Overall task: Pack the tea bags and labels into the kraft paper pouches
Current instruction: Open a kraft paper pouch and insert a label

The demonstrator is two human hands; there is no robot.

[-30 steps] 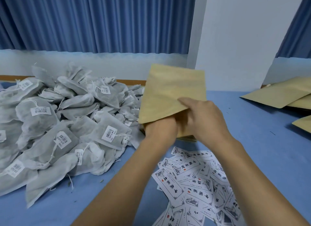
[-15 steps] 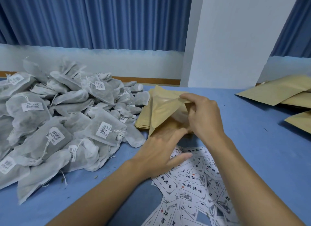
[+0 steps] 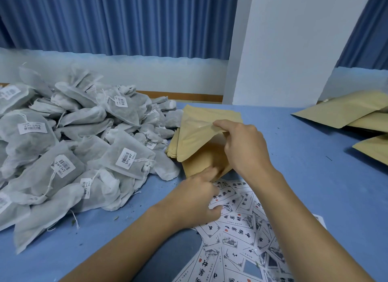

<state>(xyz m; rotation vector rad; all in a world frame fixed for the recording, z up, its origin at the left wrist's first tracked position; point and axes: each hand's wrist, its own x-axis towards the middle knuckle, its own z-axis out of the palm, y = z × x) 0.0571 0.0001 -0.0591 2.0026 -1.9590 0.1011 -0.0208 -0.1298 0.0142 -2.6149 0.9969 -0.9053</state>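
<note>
**A:** Where is the kraft paper pouch (image 3: 195, 139) now?

**B:** Mid-table (image 3: 304, 187), toward the far edge, resting against the stack of empty pouches (image 3: 173, 147). A second ago both hands held it upright in the air. Half a second ago it was already down here.

**A:** And the right hand (image 3: 243, 149)?

**B:** Thumb and fingers pinch the edge of the upper panel and hold it lifted off the lower one, the same grip as half a second ago.

**A:** The left hand (image 3: 195, 199)?

**B:** The forefinger is straight, with its tip touching the lower panel. The other fingers curl under, and I cannot tell whether they hold anything. Half a second ago those fingers lay flat and spread.

**A:** What about the rest of the table?

**B:** The tea bags (image 3: 84, 147) are heaped along the left edge, reaching the stack. The labels (image 3: 241, 231) are strewn at the near edge, under the left hand. More kraft pouches (image 3: 340, 111) lie at the far right corner. None of these has moved.
</note>
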